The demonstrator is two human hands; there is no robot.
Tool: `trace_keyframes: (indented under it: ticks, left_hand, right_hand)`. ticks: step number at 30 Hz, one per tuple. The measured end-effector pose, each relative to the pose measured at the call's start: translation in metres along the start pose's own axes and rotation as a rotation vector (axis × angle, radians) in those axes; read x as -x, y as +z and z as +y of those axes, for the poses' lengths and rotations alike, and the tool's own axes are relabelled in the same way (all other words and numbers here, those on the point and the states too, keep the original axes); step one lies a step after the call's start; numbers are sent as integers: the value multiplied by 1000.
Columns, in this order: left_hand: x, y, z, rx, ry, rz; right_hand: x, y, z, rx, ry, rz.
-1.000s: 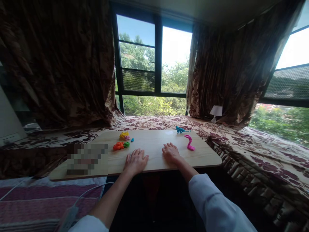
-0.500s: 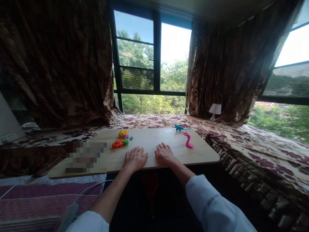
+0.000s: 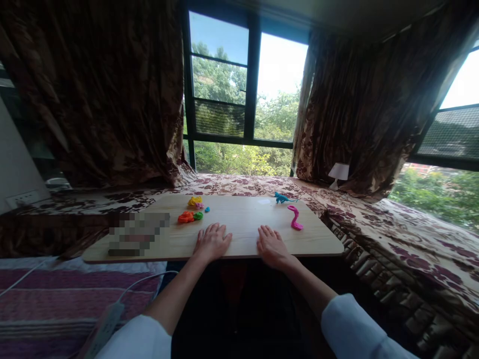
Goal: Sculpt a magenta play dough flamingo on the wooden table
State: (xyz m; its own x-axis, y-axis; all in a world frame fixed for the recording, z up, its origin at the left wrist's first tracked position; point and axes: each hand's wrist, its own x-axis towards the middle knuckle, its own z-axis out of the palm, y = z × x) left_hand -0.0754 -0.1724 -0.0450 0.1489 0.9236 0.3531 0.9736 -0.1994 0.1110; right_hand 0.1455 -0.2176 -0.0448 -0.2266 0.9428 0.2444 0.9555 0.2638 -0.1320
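Observation:
My left hand (image 3: 212, 242) lies flat on the light wooden table (image 3: 239, 219), fingers spread and holding nothing. My right hand (image 3: 272, 245) rests palm down near the front edge, fingers stretched out, also without anything in it. Just beyond my left hand are soft clay-like lumps: orange (image 3: 185, 217), green (image 3: 198, 216), yellow (image 3: 195, 201), pale pink (image 3: 199, 206) and a small blue one (image 3: 207, 209). A pink S-shaped clay piece (image 3: 295, 218) lies beyond and right of my right hand. Behind it stands a blue long-tailed animal figure (image 3: 283, 198).
A pixelated patch (image 3: 138, 235) covers something at the table's left end. A small white lamp (image 3: 339, 173) stands on the flowered cloth (image 3: 377, 222) by the curtain. At lower left, a power strip (image 3: 107, 324) with a white cable lies on the striped bedding (image 3: 56, 299).
My right hand has slid right across the table, farther from my left hand. My left hand stays nearly in place. The whole view has shifted slightly.

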Motion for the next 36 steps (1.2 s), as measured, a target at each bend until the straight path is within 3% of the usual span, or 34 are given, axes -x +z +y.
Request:
trace_keyframes:
  ticks: [3,7,13,16,20,23,26,29,31,33,36]
  left_hand:
    - [0,0,3,-18,-13,-8]
    - [-1,-1,4,-30,-10,-17]
    - [-1,2,0,-13,15,-6]
    - [-1,2,-1,2,4,-15]
    - [0,-1,-1,12,-12,-27]
    - [1,-3,2,7,-13,-23]
    - [2,-3,4,-2,-15,-21]
    - [1,-3,5,-13,-13,-19]
    - [1,-3,5,-17,-10,-15]
    - [0,-4,3,-13,-7,-13]
    - [1,-5,0,6,1,-12]
  right_hand:
    - [-2,3,-23,7,-26,25]
    - [-33,4,-39,-9,38,15]
    - [-69,2,-19,-55,156,-80]
    - [-61,-2,0,-56,164,-93]
    - [-29,-5,13,-50,113,-97]
    - [-4,-2,3,-56,-3,-45]
    - [4,2,-17,-58,-81,6]
    - [-12,1,-33,-67,-74,37]
    - [-31,-4,-33,-100,15,-5]
    - [-50,-13,-24,-139,125,-78]
    - [-70,-27,-3,-147,166,-133]
